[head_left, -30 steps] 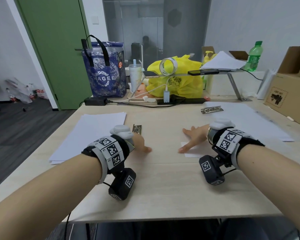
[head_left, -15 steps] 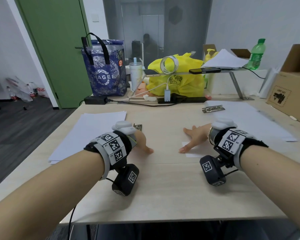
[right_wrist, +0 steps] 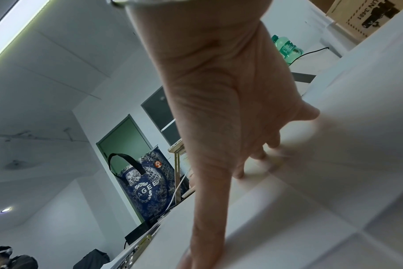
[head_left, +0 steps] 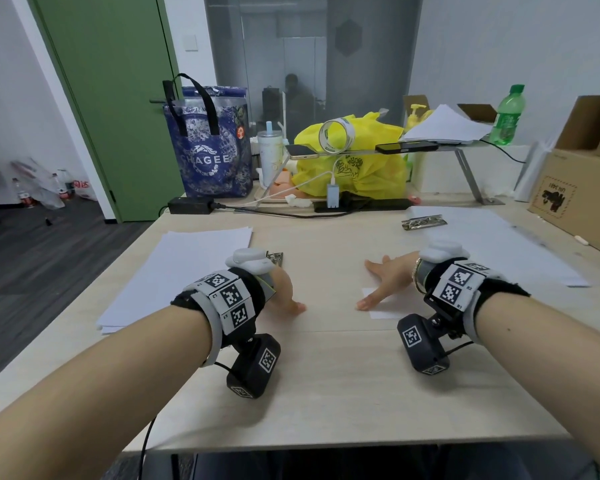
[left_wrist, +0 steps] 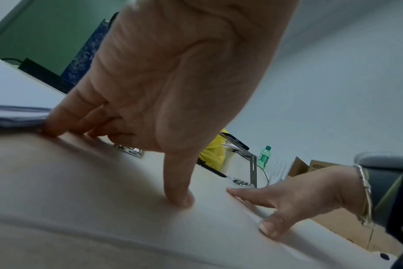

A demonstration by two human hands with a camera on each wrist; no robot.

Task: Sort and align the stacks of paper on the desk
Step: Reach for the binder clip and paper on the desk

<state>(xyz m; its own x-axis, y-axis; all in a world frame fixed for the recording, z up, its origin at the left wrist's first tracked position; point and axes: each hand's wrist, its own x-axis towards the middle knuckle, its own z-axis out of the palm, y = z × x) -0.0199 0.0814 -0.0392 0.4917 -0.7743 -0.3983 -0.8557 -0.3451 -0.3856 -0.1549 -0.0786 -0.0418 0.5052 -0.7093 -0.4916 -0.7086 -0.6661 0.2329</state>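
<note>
Behind both hands (head_left: 388,282), cluttered yellow bag (head_left: 371,174).

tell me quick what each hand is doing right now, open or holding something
Left hand: open, fingertips resting on the desk, holding nothing.
Right hand: open, fingers spread flat on the desk, thumb on a small paper sheet, holding nothing.

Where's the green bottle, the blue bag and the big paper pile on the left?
green bottle (head_left: 507,119), head view, on its label.
blue bag (head_left: 210,157), head view, on its front by the lettering.
left paper stack (head_left: 174,271), head view, on the top sheet's middle.
</note>
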